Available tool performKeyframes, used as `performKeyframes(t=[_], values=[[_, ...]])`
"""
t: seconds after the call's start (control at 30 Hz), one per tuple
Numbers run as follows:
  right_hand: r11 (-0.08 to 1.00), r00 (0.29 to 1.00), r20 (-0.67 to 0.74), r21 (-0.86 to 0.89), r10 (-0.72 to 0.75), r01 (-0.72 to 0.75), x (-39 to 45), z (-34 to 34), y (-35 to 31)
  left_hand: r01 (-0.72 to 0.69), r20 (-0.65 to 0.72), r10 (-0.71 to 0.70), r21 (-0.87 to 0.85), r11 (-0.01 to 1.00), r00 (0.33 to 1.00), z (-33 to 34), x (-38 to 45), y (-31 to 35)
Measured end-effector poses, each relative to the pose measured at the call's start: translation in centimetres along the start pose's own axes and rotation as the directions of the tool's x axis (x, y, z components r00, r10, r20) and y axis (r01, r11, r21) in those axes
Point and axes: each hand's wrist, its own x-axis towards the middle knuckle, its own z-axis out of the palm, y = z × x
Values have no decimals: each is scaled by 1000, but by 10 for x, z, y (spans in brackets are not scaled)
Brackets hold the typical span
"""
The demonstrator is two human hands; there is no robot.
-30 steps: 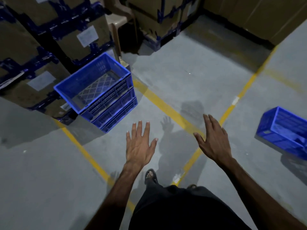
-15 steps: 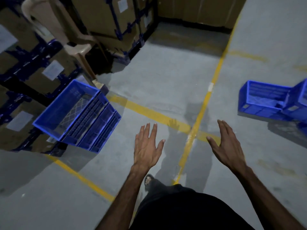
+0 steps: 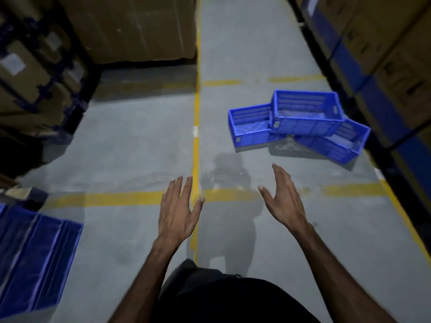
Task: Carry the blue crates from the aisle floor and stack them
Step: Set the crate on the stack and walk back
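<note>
Three blue crates lie in a loose pile on the aisle floor ahead to the right: a left crate (image 3: 250,127), a top crate (image 3: 305,113) resting crookedly over the others, and a right crate (image 3: 338,143) tilted under it. The stack of blue crates (image 3: 32,259) shows blurred at the lower left edge. My left hand (image 3: 178,213) and my right hand (image 3: 283,199) are held out in front of me with straight fingers, holding nothing, well short of the pile.
Racks with cardboard boxes (image 3: 130,29) line the left side, and more boxes on blue racking (image 3: 382,61) line the right. Yellow floor lines (image 3: 197,108) run down the aisle and across it under my hands.
The view has swung right, away from the stack, which slid to the lower left edge. The pile of loose crates has come into full view ahead. Both hands stay open and empty.
</note>
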Motion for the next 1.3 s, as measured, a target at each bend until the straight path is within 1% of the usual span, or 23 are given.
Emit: performKeyframes(t=[0.1, 0.2, 0.33, 0.57, 0.7, 0.77, 0.87, 0.93, 1.03, 1.13, 1.2, 1.3], values=[[993, 990, -87, 50, 107, -103, 1, -34, 34, -108, 37, 108, -1, 994, 993, 10, 27, 50], [975, 964, -150, 86, 218, -207, 1, -59, 65, -209, 69, 208, -2, 978, 976, 24, 53, 85], [942, 924, -194, 127, 329, -309, 1, -83, 100, -288, 126, 284, 10, 958, 950, 52, 87, 124], [903, 881, -202, 137, 429, -408, 25, -116, 148, -383, 237, 377, -26, 924, 895, 109, 151, 183], [878, 857, -191, 137, 479, -460, 51, -142, 169, -414, 267, 415, -65, 908, 869, 128, 204, 227], [857, 833, -203, 154, 515, -492, 67, -157, 177, -469, 263, 474, -84, 879, 840, 138, 236, 253], [844, 806, -252, 187, 535, -502, 93, -173, 192, -557, 260, 559, -88, 826, 788, 154, 280, 292], [827, 789, -248, 190, 562, -530, 106, -184, 203, -598, 264, 595, -78, 798, 759, 163, 302, 315], [815, 783, -233, 226, 577, -533, 122, -195, 221, -586, 258, 592, -107, 803, 764, 176, 320, 340], [796, 772, -209, 247, 600, -552, 148, -208, 247, -553, 287, 560, -115, 825, 777, 198, 331, 361], [798, 782, -186, 254, 594, -546, 165, -215, 269, -553, 306, 553, -96, 828, 775, 217, 336, 374], [811, 803, -168, 259, 572, -525, 196, -231, 301, -538, 314, 529, -68, 841, 788, 240, 352, 398]])
